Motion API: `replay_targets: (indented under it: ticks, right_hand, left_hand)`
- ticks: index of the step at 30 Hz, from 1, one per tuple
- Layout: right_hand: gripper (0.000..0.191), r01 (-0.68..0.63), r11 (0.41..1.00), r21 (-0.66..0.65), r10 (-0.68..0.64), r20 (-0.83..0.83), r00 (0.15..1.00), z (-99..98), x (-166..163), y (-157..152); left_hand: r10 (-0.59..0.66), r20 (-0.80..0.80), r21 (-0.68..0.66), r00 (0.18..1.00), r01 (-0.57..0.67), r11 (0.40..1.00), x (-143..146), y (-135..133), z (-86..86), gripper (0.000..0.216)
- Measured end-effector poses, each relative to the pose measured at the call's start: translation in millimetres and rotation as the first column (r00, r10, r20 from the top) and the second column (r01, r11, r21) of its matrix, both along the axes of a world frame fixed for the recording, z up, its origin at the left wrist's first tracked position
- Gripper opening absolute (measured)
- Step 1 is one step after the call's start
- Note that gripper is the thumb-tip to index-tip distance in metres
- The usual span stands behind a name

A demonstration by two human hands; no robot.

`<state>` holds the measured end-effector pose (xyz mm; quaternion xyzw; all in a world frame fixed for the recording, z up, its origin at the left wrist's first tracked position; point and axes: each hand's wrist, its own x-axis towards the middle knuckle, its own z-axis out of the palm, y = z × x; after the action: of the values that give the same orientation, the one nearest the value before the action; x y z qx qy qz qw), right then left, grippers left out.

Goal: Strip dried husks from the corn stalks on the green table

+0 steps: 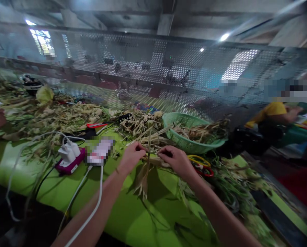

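Observation:
My left hand [133, 156] is closed in a pinch at a bunch of dry, straw-coloured leaf strips [142, 181], which look like corn husk. My right hand [176, 160] pinches just across from it, at the right side of the same bunch. The bunch stands between my fingertips, with a thin green stem rising above and the pale leaf ends fanning down over the green tabletop [133, 219]. What exactly each fingertip grips is too small to make out. Scissors with yellow and red handles [203, 168] lie beside my right wrist.
A green plastic basket [192, 147] of dried leaves stands behind my right hand. At left are a purple power strip [71, 164] with white plugs, a phone [100, 151] and cables [101, 185]. Plant scraps [71, 116] line a perforated metal screen [143, 68]. Other people sit at both sides.

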<state>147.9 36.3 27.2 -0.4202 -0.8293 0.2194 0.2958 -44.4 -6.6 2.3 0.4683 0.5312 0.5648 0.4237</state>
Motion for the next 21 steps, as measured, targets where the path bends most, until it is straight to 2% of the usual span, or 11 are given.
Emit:
replay_targets:
  ticks: [5, 9, 12, 15, 18, 21]
  right_hand:
    - [0.016, 0.019, 0.999, -0.032, -0.021, -0.051, 0.998, -13.9, 11.8, 3.3]
    - [0.017, 0.048, 0.999, -0.009, -0.049, -0.056, 0.997, -16.6, 18.6, 6.3]
    - [0.018, 0.067, 0.998, -0.010, -0.067, -0.079, 0.995, -19.9, 19.8, 9.3]
    - [0.022, 0.075, 0.992, -0.099, -0.090, -0.154, 0.984, -22.8, 19.6, 12.1]
    - [0.027, 0.053, 0.967, -0.251, -0.124, -0.278, 0.953, -22.0, 19.2, 12.4]
    - [0.033, 0.002, 0.922, -0.387, -0.166, -0.391, 0.905, -16.3, 17.6, 7.9]
  left_hand:
    - [0.051, -0.012, 0.055, 0.999, -0.050, 0.997, -3.0, 0.8, -1.8, 0.004]
    - [0.091, -0.111, 0.064, 0.990, -0.084, 0.994, -6.7, 2.9, -3.6, 0.005]
    - [0.045, -0.213, 0.081, 0.976, -0.029, 0.996, -9.6, 1.7, -0.6, 0.009]
    - [-0.020, -0.360, 0.114, 0.933, 0.065, 0.991, -12.2, -1.6, 4.5, 0.015]
    - [-0.027, -0.542, 0.117, 0.840, 0.107, 0.987, -14.9, -4.1, 8.4, 0.021]
    - [-0.024, -0.594, 0.096, 0.804, 0.100, 0.990, -17.4, -4.5, 9.6, 0.020]
